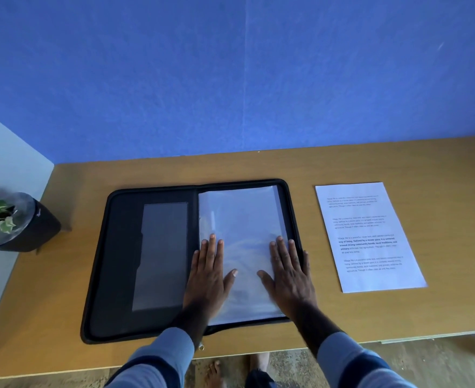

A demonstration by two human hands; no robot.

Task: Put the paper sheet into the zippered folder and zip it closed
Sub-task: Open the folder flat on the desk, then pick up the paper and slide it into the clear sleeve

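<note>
**Folder open, sheet waiting beside it**

Both of my hands lay flat and spread on the folder's right half. My left hand [206,271] pressed the clear sleeves [241,233] near the spine, and my right hand [289,271] pressed them near the outer edge, its little finger reaching the black rim. I saw the folder [118,264] lying fully open on the table [62,275], black inside, with a zipper track running round its border and a greyish see-through pocket [162,256] on its left half. I saw the paper sheet [367,236] flat on the table, just right of the folder, apart from it: white, with four short blocks of print, one partly bold. A potted plant [9,219] stood at the far left.
</note>
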